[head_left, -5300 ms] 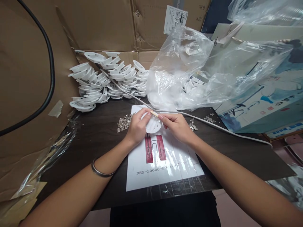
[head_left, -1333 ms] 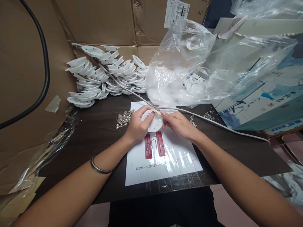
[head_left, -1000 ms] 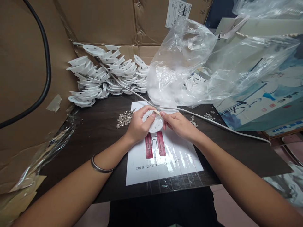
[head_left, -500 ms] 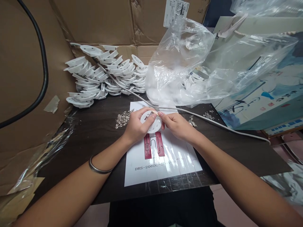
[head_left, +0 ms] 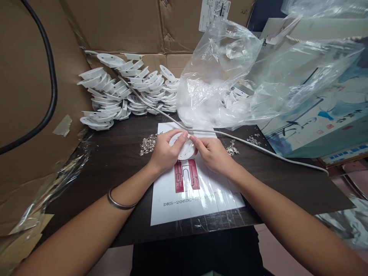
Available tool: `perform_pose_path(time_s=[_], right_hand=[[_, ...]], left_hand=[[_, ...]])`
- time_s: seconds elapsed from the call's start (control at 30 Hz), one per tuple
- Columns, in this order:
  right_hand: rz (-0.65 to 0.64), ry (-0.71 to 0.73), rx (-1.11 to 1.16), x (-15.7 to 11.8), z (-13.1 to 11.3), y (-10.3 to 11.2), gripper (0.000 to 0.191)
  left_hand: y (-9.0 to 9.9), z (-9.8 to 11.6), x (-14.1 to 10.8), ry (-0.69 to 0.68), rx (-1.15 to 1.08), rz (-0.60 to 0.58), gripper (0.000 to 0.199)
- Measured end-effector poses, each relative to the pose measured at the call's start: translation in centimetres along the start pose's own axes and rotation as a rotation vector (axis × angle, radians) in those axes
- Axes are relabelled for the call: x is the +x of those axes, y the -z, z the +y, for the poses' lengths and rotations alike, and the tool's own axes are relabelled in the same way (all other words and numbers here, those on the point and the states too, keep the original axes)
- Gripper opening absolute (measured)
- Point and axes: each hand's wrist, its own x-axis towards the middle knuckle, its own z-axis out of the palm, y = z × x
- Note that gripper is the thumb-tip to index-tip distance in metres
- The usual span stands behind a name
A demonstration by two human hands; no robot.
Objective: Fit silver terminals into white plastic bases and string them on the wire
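Note:
A white round plastic piece (head_left: 186, 150) is held between my hands above a printed sheet (head_left: 172, 212) with a red pattern. My left hand (head_left: 166, 150) grips its left side, thumb on top. My right hand (head_left: 211, 152) is closed at the upper right edge of the piece, its fingertips pinched by the left thumb; what they pinch is too small to make out. Small metal parts (head_left: 148, 145) lie in a pile left of my left hand, and a smaller group of metal parts (head_left: 232, 148) lies just right of my right hand.
Stacked white round pieces (head_left: 109, 101) stand at the back left. A clear plastic bag (head_left: 212, 84) sits behind my hands. A grey cable (head_left: 258, 149) crosses the dark table. More metal bits (head_left: 253, 140) and a printed paper bag (head_left: 313, 115) are at the right; cardboard (head_left: 120, 27) stands behind.
My left thumb has shifted up toward the piece's top edge, near my right fingertips. The white piece has moved slightly and is still held.

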Motion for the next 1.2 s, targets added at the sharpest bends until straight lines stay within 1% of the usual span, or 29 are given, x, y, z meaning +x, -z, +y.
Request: perform_pose_path(time_s=[0.27,0.5,0.63,0.73,0.83,0.9,0.93,1.03,1.1,1.2], right_hand=[[0.000,-0.010,-0.087,0.0,-0.3,0.1,0.048],[0.054,-0.034,-0.187,-0.3,-0.5,-0.1,0.044],[0.041,-0.027,-0.149,-0.2,-0.4,-0.2,0.046],[0.007,-0.068,-0.046,0.2,-0.3,0.0,0.049],[0.026,-0.090,-0.013,0.4,-0.3,1.2,0.050],[0.051,-0.114,-0.109,0.4,-0.5,2.7,0.046],[0.042,-0.137,-0.186,0.3,-0.6,3.6,0.041],[-0.134,-0.261,-0.481,-0.2,-0.8,6.4,0.014],[-0.164,-0.380,-0.610,-0.5,-0.7,7.8,0.013],[-0.175,-0.402,-0.693,-0.7,-0.3,8.8,0.014]], left_hand=[[-0.2,0.0,0.0,0.036,0.012,0.005,0.021],[-0.1,0.1,-0.1,0.025,-0.024,-0.015,0.022],[-0.1,0.3,-0.1,0.052,-0.040,-0.009,0.021],[-0.1,0.3,-0.1,0.103,-0.055,-0.016,0.029],[-0.1,0.3,0.1,0.113,-0.063,0.005,0.028],[-0.1,0.1,0.2,0.106,-0.047,0.031,0.022],[-0.1,0.0,0.2,0.104,-0.035,0.038,0.021],[-0.1,-0.2,0.1,0.090,-0.011,0.026,0.019],[-0.1,-0.2,0.1,0.078,-0.004,0.011,0.019],[-0.1,-0.2,0.0,0.069,0.013,0.002,0.019]])
